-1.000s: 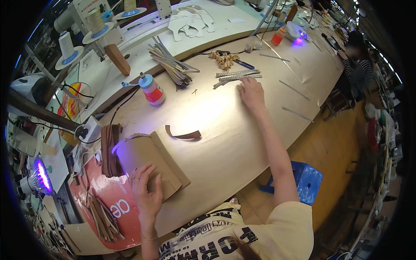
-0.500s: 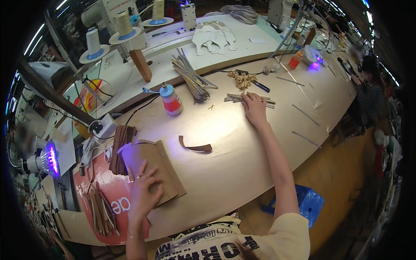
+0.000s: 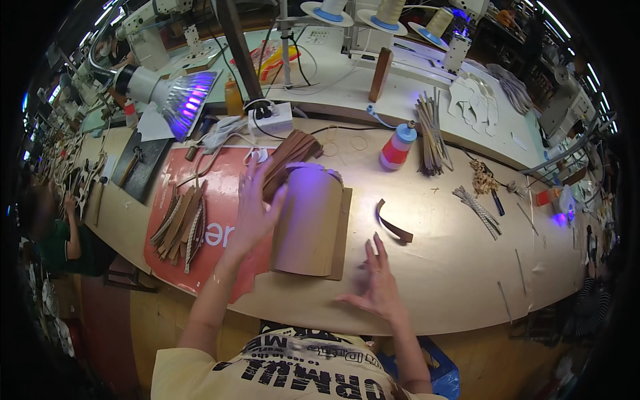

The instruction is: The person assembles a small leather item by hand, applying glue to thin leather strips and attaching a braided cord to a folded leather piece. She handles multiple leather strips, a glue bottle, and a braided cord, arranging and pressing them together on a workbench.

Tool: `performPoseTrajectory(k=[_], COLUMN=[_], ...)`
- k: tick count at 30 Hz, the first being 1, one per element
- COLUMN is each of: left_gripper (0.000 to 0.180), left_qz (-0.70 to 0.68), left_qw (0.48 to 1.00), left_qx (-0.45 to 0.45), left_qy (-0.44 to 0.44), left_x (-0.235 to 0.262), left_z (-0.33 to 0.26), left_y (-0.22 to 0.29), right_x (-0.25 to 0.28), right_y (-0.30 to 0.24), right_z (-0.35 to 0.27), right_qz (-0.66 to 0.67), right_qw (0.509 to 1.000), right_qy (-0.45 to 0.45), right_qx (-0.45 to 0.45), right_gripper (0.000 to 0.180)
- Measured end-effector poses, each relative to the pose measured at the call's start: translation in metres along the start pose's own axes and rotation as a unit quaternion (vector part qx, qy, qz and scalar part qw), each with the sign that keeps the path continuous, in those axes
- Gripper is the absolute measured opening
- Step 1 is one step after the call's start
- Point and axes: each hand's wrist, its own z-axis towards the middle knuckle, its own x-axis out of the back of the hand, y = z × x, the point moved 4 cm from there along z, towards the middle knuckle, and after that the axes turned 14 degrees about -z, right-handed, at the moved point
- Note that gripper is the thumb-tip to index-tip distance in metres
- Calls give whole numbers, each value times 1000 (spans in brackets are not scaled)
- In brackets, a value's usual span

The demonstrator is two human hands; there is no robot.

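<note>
My left hand [image 3: 257, 212] is open, its fingers spread beside the left edge of a rolled or curved tan panel [image 3: 305, 233] and just below a stack of brown strips [image 3: 291, 159]. Whether its fingertips touch either is unclear. My right hand [image 3: 379, 285] hangs open and empty over the table, right of the panel, with fingers apart. Under the panel shows the edge of a flat brown piece [image 3: 343, 233]. Just beyond my right fingers lies a curled dark brown strip [image 3: 395, 225]. Farther right rests a small bundle of patterned strips [image 3: 477, 212].
A red sheet [image 3: 162, 200] on the left bears a bunch of mixed strips [image 3: 179, 223]. A lit lamp [image 3: 180, 100] overhangs there. Toward the back are a blue-and-red bottle [image 3: 399, 148], a bundle of thin strips [image 3: 433, 137], an upright wooden block [image 3: 381, 75] and thread spools [image 3: 389, 13].
The view has swung left. My right hand has let go of the patterned strips and come back near the panel. My left hand has moved off the panel's face to its left side.
</note>
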Motion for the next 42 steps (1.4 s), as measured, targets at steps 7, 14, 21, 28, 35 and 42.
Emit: performPoseTrajectory(k=[7,14,21,28,35,42], left_gripper=[93,96,82,73,80,29], left_qz=[138,180,152,179,211,-53], left_qw=[976,967,982,977,972,983], left_qx=[59,143,107,88,87,-18], left_qy=[-159,-108,-24,80,65,173], left_x=[-24,-36,-11,26,21,26], left_z=[43,49,50,30,27,-8], left_y=[-91,-92,-94,-106,-103,-21], right_x=[-69,-63,-54,-79,-50,30], right_y=[-48,-49,-47,-33,-27,36], right_z=[49,53,67,134,141,78], right_qz=[-122,-68,-103,-72,-5,-355], right_qw=[991,978,960,975,993,916], right_qy=[31,198,254,206,121,69], right_qx=[-44,-19,-55,-49,3,-172], right_gripper=[89,71,75,86,89,34])
